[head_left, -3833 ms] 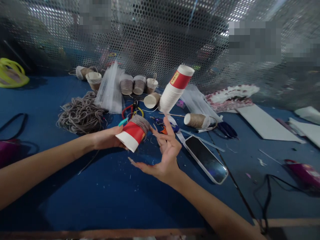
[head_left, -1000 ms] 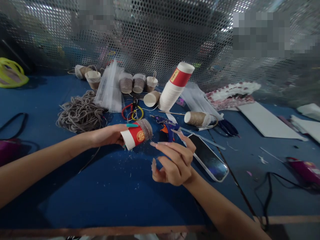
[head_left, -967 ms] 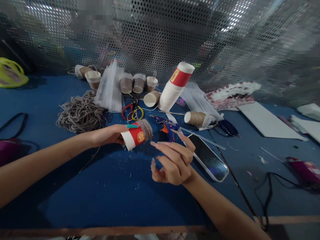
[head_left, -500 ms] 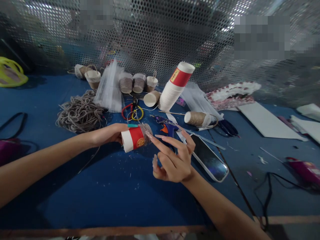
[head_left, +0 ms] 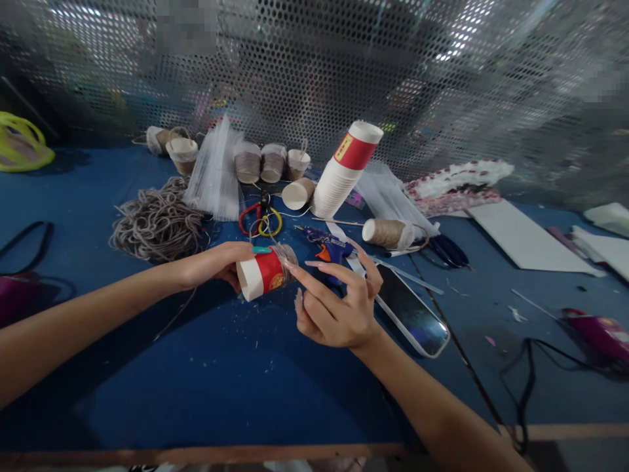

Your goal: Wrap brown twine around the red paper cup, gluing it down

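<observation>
My left hand (head_left: pixel 216 263) grips a red and white paper cup (head_left: pixel 262 275) lying sideways, its far end wound with grey-brown twine. My right hand (head_left: pixel 334 303) is just right of the cup, fingers spread and slightly curled, the index fingertip touching the twine-wound end. It holds nothing. A blue glue gun (head_left: pixel 328 248) lies on the blue table (head_left: pixel 206 380) right behind my right hand. A phone (head_left: pixel 411 312) lies face up to the right of that hand.
A heap of twine (head_left: pixel 158 224) lies at the left. Twine-wrapped cups (head_left: pixel 260 165), a leaning stack of paper cups (head_left: pixel 344 172), red and yellow scissors (head_left: pixel 257 220), a wrapped cup lying down (head_left: pixel 387 233) and clear plastic bundles (head_left: pixel 216 176) stand behind. Perforated metal screen at the back. Black cable (head_left: pixel 535 367) at right.
My right hand has moved up and left from below the cup until its index finger meets the twine end. My left hand has turned the cup slightly and lowered it.
</observation>
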Demonstrator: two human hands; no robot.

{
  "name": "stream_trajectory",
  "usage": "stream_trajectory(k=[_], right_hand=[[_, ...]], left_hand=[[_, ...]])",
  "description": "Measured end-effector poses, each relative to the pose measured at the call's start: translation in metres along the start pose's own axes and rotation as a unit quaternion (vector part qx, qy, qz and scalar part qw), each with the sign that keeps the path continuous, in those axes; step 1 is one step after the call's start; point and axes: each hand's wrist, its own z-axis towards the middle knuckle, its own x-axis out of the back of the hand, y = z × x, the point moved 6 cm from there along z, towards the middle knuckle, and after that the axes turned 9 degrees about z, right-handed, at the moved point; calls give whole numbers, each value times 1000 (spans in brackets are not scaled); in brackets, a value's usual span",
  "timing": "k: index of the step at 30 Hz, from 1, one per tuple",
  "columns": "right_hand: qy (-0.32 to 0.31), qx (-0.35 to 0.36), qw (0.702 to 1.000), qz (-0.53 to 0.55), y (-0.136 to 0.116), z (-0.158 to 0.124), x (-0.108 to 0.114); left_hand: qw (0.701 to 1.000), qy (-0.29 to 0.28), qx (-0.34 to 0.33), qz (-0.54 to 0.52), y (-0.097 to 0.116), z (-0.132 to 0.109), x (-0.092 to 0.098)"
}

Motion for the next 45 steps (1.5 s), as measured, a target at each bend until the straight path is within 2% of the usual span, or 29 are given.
stream_trajectory(k=[3, 5, 8, 12, 14, 16, 21, 26, 32, 38, 41, 45], right_hand=[[20, 0, 1000, 4, 1, -2, 0], [60, -9, 998, 22, 4, -4, 1], [105, -70, 987, 96, 15, -7, -2], [84, -187, 939, 278, 25, -10, -22], [79, -213, 911, 345, 24, -13, -31], [83, -219, 900, 368, 21, -15, -35], [88, -212, 912, 340, 19, -16, -37], [95, -198, 921, 321, 17, -15, -34], [94, -224, 917, 316, 21, -17, -36], [82, -183, 913, 354, 10, -17, -39], [81, -184, 921, 333, 7, -17, -40], [108, -165, 948, 250, 14, -11, -26]], left_hand=[[1000, -12, 7, -4, -1, 0, -1], [1000, -24, 12, -8, -2, 0, -3], [999, -26, 14, -29, -4, 1, -3], [995, -25, -15, -94, -2, 2, -4], [990, -30, -41, -129, 0, 3, -6], [986, -39, -56, -155, -2, 2, -8], [979, -84, -61, -178, -7, -1, -21], [980, -44, -51, -188, -4, -2, -29], [976, -82, -52, -194, 2, -4, -32], [970, -100, -77, -207, 3, -8, -44], [972, -73, -79, -210, 1, -7, -45], [973, -10, -98, -210, 2, -3, -29]])
